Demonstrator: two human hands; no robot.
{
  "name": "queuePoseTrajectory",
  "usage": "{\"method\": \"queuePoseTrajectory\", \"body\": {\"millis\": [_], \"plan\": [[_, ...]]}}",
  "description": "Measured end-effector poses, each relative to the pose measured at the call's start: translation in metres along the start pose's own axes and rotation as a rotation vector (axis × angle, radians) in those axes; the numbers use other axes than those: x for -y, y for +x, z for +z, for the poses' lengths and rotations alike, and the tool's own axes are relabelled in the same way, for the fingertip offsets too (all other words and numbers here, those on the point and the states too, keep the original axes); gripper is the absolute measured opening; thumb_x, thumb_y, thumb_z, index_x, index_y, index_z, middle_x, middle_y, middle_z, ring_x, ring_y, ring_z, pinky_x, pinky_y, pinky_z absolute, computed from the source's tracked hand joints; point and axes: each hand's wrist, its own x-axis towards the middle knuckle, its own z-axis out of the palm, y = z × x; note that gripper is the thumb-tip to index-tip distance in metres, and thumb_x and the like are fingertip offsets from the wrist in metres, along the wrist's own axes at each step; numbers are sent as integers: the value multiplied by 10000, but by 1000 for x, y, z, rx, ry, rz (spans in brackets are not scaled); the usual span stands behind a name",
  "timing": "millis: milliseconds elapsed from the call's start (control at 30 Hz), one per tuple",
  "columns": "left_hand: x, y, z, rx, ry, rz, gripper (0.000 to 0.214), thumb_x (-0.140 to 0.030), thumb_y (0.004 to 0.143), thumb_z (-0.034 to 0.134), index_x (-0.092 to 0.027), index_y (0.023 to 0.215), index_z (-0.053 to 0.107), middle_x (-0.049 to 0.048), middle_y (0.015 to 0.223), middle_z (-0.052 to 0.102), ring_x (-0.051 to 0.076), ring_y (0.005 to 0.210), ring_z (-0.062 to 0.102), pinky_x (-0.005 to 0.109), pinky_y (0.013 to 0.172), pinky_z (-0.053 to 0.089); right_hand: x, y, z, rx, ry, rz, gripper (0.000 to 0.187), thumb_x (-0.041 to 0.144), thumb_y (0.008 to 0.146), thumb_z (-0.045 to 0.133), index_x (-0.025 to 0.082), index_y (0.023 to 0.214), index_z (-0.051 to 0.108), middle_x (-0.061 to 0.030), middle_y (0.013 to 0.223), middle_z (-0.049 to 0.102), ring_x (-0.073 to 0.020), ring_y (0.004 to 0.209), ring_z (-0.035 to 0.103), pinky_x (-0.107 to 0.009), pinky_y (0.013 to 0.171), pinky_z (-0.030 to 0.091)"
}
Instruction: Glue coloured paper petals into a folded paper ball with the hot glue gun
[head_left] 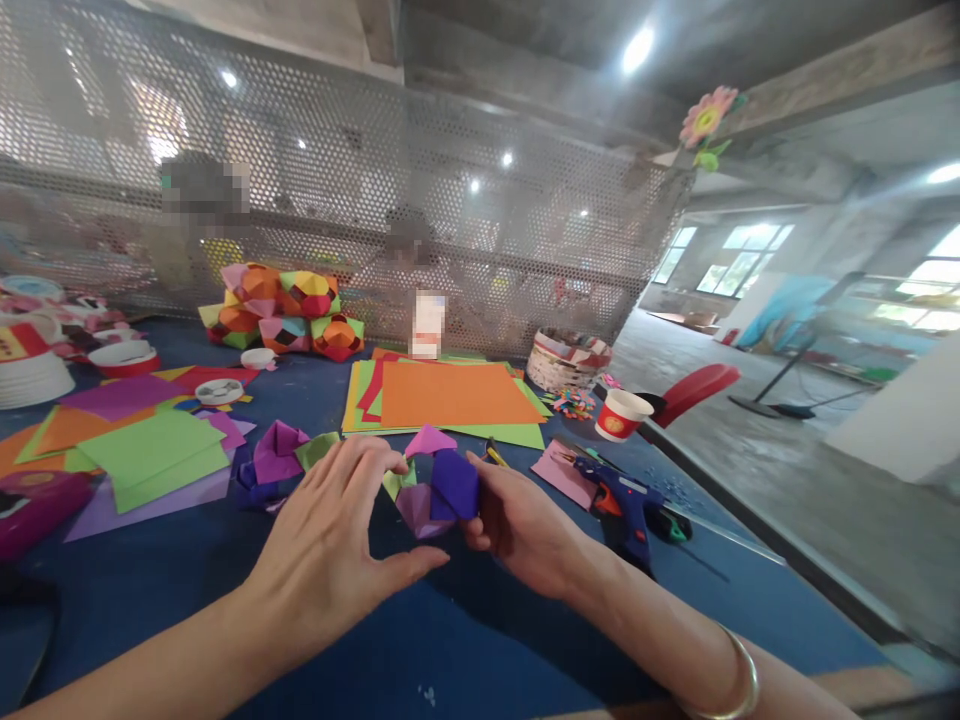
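Both my hands meet over a blue table (pixel 187 590) on a folded paper piece (pixel 439 485) made of purple, pink and green modules. My right hand (pixel 517 525) pinches its dark purple part between thumb and fingers. My left hand (pixel 337 540) curls its fingertips on the green and pink side, thumb stretched out below. A second folded purple piece (pixel 274 455) lies just left of my left hand.
An orange and green paper stack (pixel 450 395) lies behind the hands, with more coloured sheets (pixel 142 450) at left. A blue glue gun (pixel 626 500), a red paper cup (pixel 621 415), a woven basket (pixel 566 360) and finished paper balls (pixel 289 310) stand around. People sit behind a mesh screen (pixel 450 200).
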Motion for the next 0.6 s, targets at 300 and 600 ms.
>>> {"method": "queuePoseTrajectory", "body": {"millis": [300,600], "plan": [[8,-1,8,21,-125,98,279,-310,894,721,-242,1154,645,85,1249,658,285,1181,630,430,954,562,-2,-2,-1,83,4,16,414,581,898,641,181,800,605,29,577,534,-94,511,453,-215,476,348],[17,4,0,88,-150,202,284,-278,928,695,-227,1205,664,82,1161,726,254,1119,657,376,915,574,-5,-8,-4,99,-119,-77,482,530,711,855,215,946,576,54,745,590,-79,559,513,-202,450,357]]}}
